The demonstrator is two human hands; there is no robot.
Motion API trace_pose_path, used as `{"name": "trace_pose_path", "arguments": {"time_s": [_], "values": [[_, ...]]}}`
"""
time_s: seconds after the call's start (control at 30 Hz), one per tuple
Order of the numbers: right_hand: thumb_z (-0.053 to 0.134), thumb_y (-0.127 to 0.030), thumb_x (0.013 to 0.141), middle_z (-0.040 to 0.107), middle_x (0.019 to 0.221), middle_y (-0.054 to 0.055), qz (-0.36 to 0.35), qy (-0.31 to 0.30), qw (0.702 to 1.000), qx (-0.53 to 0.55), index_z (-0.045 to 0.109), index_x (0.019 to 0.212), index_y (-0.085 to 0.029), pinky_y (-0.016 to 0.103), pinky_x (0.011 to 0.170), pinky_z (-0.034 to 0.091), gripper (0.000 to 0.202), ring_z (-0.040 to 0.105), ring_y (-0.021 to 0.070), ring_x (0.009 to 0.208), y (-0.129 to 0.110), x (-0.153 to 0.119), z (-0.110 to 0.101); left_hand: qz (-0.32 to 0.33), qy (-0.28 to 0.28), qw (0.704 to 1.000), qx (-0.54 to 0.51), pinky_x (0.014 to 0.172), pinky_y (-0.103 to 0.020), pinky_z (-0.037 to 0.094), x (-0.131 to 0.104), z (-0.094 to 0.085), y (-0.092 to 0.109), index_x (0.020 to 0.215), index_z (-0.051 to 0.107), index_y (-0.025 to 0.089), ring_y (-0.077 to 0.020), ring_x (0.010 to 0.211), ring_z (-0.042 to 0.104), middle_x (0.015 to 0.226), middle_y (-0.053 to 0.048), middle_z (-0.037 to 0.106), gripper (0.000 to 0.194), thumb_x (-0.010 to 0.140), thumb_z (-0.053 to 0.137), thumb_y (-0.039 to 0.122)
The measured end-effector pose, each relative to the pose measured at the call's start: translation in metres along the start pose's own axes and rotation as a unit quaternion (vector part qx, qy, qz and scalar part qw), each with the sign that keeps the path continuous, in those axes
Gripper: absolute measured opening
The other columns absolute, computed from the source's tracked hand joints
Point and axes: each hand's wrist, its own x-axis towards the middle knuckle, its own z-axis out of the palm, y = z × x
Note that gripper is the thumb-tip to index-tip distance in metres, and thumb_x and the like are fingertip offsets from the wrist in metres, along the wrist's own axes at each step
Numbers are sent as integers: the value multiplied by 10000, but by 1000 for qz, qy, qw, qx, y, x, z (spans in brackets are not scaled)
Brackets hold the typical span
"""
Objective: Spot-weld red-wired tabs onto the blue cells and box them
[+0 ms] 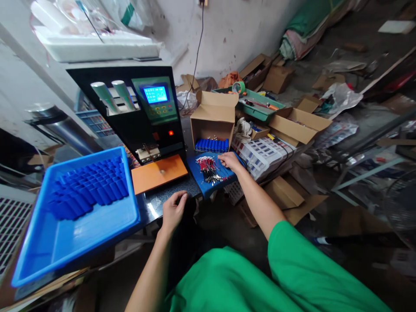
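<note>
My right hand [230, 160] is at the right side of a pile of red and black wires [208, 168] on a blue mat [203, 190]. Its fingers are pinched together, and anything between them is too small to name. My left hand [174, 210] hangs by the bench's front edge, fingers curled and thumb against them, its grip hidden. In front of it lies an orange board [159, 174], under the electrodes of a black machine [143, 117] with a lit screen. Blue cylindrical cells [212, 145] stand in an open cardboard box [212, 113] behind the wires.
At left, a blue tray [78, 242] holds many blue cells [91, 188]. A steel flask [65, 128] stands behind it. Right of the cardboard box are a green tray [256, 112] with tools and a white plastic basket [260, 156]. Cartons lie further right.
</note>
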Motion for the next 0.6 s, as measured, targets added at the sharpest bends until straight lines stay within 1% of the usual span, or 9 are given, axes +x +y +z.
{"name": "trace_pose_path", "arguments": {"time_s": [0.13, 0.2, 0.33, 0.4, 0.47, 0.5, 0.6], "values": [[776, -316, 795, 425, 440, -81, -20, 6, 1000, 3, 473, 620, -191, 157, 334, 217, 372, 378, 44, 354, -1, -5, 4, -4, -1, 1000, -6, 836, -359, 567, -1, 0, 0, 934, 760, 185, -245, 925, 719, 975, -84, 777, 400, 844, 624, 551], [754, -337, 812, 409, 445, -92, -44, 14, 999, 19, 482, 641, -193, 157, 340, 226, 352, 378, 44, 359, -6, -7, 4, -9, -1, 1000, -12, 837, -364, 566, -1, 0, 0, 929, 759, 185, -245, 922, 718, 973, -86, 776, 401, 836, 631, 553], [736, -409, 818, 402, 469, -101, -139, 46, 987, 64, 499, 691, -199, 161, 361, 246, 341, 377, 42, 380, -29, -15, 5, -37, 15, 998, -54, 850, -377, 565, 1, 0, 2, 938, 755, 171, -241, 889, 716, 927, -90, 772, 419, 807, 665, 559], [738, -450, 812, 394, 484, -101, -186, 41, 977, 92, 485, 693, -207, 163, 370, 244, 371, 367, 40, 390, -44, -24, 10, -54, 34, 994, -85, 846, -382, 566, 4, 0, 9, 954, 751, 163, -238, 872, 716, 908, -92, 769, 436, 796, 681, 563], [748, -480, 799, 395, 506, -97, -207, 12, 969, 134, 481, 697, -209, 163, 370, 230, 394, 358, 37, 400, -56, -38, 21, -50, 54, 992, -105, 857, -383, 563, 8, -1, 21, 975, 751, 164, -234, 881, 714, 927, -93, 768, 431, 796, 695, 552], [757, -490, 789, 399, 520, -94, -207, -12, 965, 160, 477, 694, -209, 162, 368, 220, 408, 349, 33, 402, -60, -46, 30, -39, 62, 991, -108, 872, -382, 558, 11, -2, 30, 988, 753, 168, -230, 896, 711, 947, -91, 768, 417, 800, 702, 537], [792, -491, 753, 435, 578, -86, -165, -110, 952, 235, 484, 707, -203, 158, 363, 208, 424, 339, 22, 411, -65, -76, 63, -5, 81, 987, -139, 888, -366, 551, 21, -2, 56, 984, 758, 171, -216, 915, 704, 983, -90, 766, 382, 793, 735, 501]]}}
